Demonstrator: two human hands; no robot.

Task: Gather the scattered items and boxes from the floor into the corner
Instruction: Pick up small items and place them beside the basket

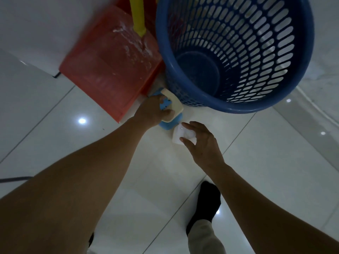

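My left hand grips a cream-coloured box that rests on a blue box, low on the white tiled floor between the red dustpan and the blue basket. My right hand is just right of it, fingers curled around a small white packet that touches or sits just above the floor. The blue box is mostly hidden under my left hand and the cream box.
A tall blue perforated basket stands at the upper right. A red dustpan with a yellow handle leans by the white wall at the upper left. My foot in a black sock stands on the tiles below.
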